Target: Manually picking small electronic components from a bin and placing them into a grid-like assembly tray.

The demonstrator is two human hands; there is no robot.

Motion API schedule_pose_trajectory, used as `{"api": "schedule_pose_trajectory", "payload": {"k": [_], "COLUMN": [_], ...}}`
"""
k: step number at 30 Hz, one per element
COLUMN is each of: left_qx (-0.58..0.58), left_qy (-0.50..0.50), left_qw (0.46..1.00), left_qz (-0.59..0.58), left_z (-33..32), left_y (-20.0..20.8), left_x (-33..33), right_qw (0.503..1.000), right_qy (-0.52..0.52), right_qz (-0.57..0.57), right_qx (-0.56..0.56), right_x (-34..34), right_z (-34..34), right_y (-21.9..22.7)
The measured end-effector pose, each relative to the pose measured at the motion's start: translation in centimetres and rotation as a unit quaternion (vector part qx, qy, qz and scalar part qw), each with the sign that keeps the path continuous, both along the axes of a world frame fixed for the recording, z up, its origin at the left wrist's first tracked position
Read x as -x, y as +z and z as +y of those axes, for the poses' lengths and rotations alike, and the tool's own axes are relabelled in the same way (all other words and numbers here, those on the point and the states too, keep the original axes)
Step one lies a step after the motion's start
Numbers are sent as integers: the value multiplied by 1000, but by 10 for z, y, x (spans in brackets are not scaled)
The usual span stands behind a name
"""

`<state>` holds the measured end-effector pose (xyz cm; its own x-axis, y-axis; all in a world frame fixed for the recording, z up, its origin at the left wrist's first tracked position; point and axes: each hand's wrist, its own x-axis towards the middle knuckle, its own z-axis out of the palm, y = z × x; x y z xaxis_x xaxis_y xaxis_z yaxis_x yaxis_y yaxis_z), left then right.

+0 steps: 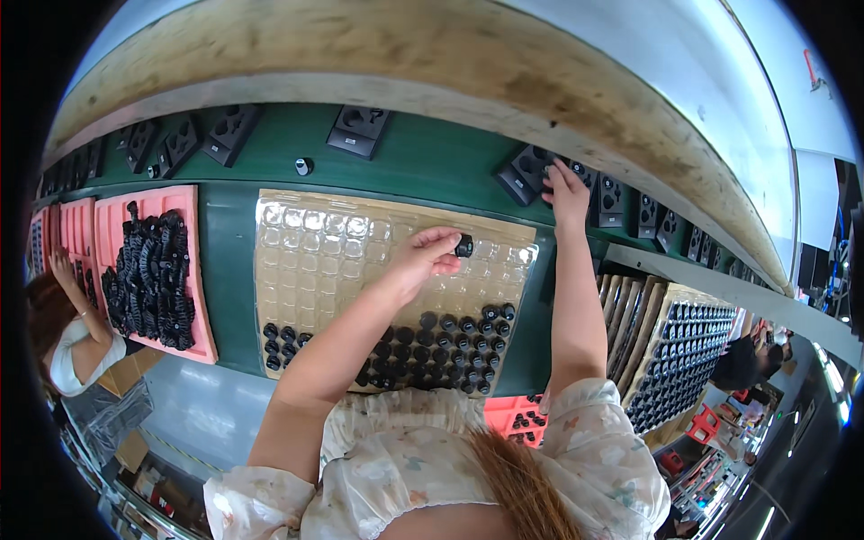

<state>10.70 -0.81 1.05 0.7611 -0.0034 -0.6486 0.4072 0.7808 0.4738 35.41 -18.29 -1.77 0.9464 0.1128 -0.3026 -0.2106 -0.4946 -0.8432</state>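
Over a clear plastic blister tray with rows of square pockets, my left hand pinches a small black cylindrical part. The tray's near rows hold many similar black round parts, while its far pockets show bare. My right hand reaches to the green belt beyond the tray. Its fingers are bent at a black box with a cut-out insert. Whatever sits between those fingertips is too small and covered to make out.
More black boxes and a small black-and-silver piece lie on the green belt. A beige-edged shelf overhangs it. At left, a pink tray holds black parts beside another person. Filled blister trays stand stacked at right.
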Motion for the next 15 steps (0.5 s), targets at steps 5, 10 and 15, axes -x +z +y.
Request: {"api": "schedule_pose_trajectory", "payload": {"k": [5,10,15], "left_qx": [-25,-46,-49], "left_qy": [-16,-38,-37], "left_qw": [999,998,997], "left_qz": [14,22,39], "left_z": [0,2,1], "left_y": [7,0,-6], "left_x": [-5,0,5], "right_qw": [999,996,992], "right_qy": [-47,-73,-88], "right_qz": [-27,-28,-17], "right_qx": [4,37,86], "right_x": [-42,-58,-60], "right_z": [3,7,10], "right_y": [-19,-17,-11]}}
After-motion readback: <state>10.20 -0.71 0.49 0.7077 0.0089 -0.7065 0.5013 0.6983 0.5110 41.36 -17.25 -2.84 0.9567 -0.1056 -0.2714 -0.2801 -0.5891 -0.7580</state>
